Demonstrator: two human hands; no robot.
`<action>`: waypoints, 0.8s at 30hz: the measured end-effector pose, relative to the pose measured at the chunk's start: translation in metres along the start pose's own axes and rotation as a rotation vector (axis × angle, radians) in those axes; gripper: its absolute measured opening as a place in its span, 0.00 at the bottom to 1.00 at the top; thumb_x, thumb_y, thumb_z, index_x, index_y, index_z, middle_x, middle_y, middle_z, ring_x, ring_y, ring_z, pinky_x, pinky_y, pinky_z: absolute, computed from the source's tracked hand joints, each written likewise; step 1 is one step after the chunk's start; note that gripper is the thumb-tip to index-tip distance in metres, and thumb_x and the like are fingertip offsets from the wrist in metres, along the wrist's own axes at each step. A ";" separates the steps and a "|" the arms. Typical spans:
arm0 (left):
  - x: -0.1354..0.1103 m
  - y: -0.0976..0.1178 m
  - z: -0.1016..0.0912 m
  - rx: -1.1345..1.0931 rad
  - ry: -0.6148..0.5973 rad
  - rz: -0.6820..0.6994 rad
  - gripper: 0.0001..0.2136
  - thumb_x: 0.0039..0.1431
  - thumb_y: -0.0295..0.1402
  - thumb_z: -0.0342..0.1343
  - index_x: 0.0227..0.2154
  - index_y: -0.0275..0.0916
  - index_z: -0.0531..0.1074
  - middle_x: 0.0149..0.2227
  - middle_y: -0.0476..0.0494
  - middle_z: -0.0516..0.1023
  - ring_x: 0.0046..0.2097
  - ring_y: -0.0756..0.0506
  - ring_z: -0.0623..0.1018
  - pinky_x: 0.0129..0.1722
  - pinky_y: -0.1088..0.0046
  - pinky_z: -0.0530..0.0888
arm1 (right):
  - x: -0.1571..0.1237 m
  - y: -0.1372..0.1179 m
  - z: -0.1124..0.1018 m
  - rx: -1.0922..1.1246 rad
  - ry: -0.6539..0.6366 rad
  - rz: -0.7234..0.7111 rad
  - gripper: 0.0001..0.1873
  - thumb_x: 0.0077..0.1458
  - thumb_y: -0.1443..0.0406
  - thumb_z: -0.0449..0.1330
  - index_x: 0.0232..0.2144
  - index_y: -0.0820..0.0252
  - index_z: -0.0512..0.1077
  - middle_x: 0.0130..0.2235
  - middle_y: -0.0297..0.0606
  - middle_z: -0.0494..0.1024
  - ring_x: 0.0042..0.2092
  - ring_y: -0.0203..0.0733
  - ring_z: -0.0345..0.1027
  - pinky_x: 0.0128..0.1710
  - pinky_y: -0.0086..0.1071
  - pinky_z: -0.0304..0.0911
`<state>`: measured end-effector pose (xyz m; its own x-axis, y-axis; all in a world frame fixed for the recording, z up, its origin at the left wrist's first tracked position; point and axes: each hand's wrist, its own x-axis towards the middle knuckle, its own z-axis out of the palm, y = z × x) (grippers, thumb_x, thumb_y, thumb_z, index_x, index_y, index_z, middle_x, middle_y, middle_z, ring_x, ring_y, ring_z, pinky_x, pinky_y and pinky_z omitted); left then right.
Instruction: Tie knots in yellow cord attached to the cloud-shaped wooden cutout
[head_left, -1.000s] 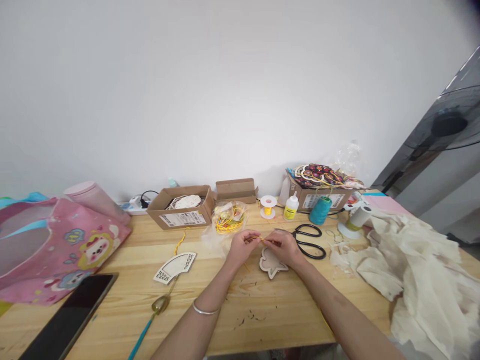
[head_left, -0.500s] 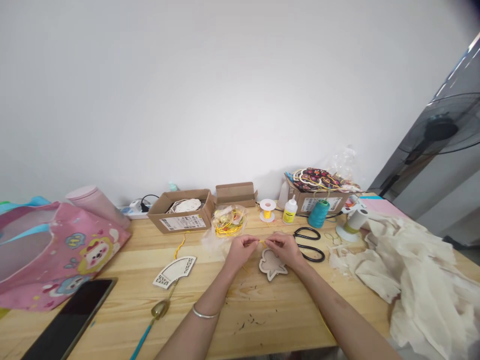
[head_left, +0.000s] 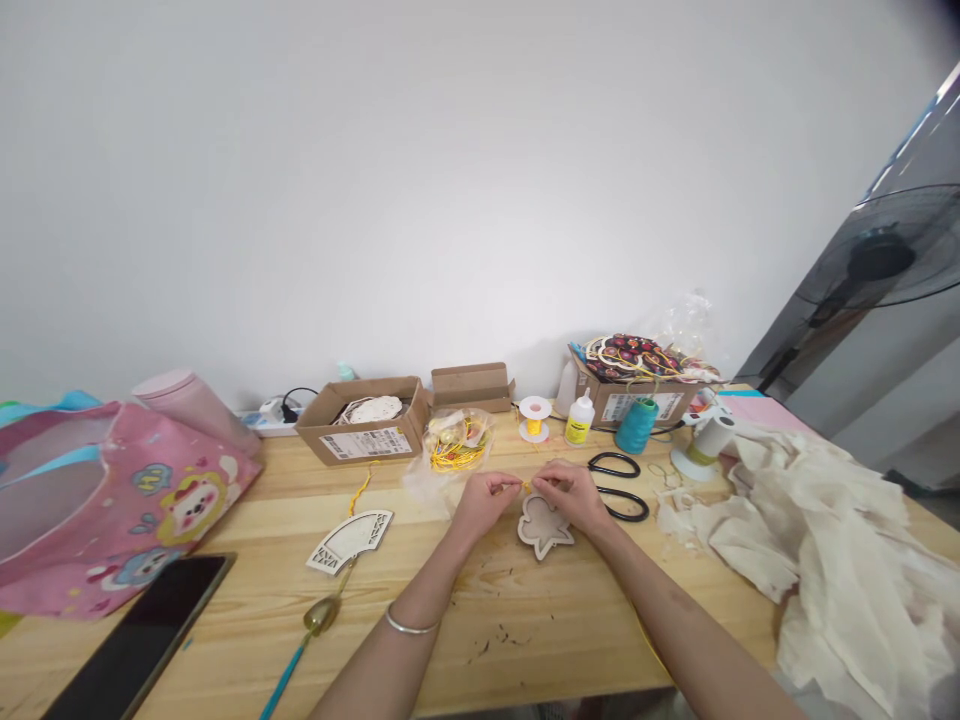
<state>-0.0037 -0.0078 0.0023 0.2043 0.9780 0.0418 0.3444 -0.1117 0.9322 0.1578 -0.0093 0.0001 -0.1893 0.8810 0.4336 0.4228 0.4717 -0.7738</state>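
Note:
My left hand (head_left: 486,500) and my right hand (head_left: 570,495) meet over the middle of the table, fingertips pinched. Between them runs a short piece of yellow cord (head_left: 526,487), gripped at both sides. Just below the cord lies a pale wooden flower-shaped pendant (head_left: 543,527), partly covered by my right hand. Right of that hand rest black-handled scissors (head_left: 628,505), their blades hidden. Left of my hands a fan-shaped wooden pendant (head_left: 349,541) lies flat with a yellow braided cord (head_left: 361,490) at its top and a gold bead and teal tassel below.
Cardboard boxes (head_left: 367,440), a bag of yellow cords (head_left: 457,445), a yellow thread spool (head_left: 534,420), a glue bottle (head_left: 580,418) and a teal thread cone (head_left: 637,426) line the back. Crumpled cream cloth (head_left: 832,560) covers the right; a phone (head_left: 142,635) and pink bag (head_left: 165,500) sit left.
My right fingers have shifted slightly and the fingertips of both hands have moved a little at the cord. Everything else looks the same.

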 end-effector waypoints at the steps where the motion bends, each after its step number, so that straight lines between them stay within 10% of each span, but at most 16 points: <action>1: 0.000 0.000 0.000 0.000 0.000 0.002 0.10 0.42 0.33 0.51 0.27 0.34 0.73 0.30 0.42 0.76 0.33 0.46 0.73 0.34 0.72 0.68 | 0.000 0.000 -0.001 0.012 0.004 0.002 0.08 0.45 0.66 0.54 0.19 0.62 0.70 0.22 0.36 0.71 0.26 0.35 0.62 0.26 0.27 0.58; 14: -0.004 0.009 0.001 0.028 0.031 -0.002 0.09 0.42 0.31 0.50 0.25 0.33 0.73 0.26 0.45 0.76 0.28 0.49 0.72 0.29 0.74 0.68 | 0.002 -0.002 -0.005 0.150 0.080 0.148 0.08 0.42 0.65 0.55 0.18 0.63 0.70 0.21 0.35 0.69 0.24 0.33 0.61 0.23 0.26 0.57; 24: -0.002 0.004 0.000 -0.010 0.032 -0.040 0.10 0.41 0.33 0.51 0.26 0.33 0.73 0.24 0.46 0.75 0.24 0.50 0.70 0.24 0.77 0.66 | -0.004 0.004 0.003 0.325 -0.209 0.377 0.11 0.45 0.58 0.51 0.22 0.62 0.64 0.19 0.32 0.70 0.18 0.31 0.62 0.14 0.23 0.54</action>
<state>-0.0026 -0.0101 0.0060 0.1607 0.9869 0.0154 0.3421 -0.0703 0.9370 0.1573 -0.0112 -0.0060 -0.2642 0.9642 0.0225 0.2057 0.0791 -0.9754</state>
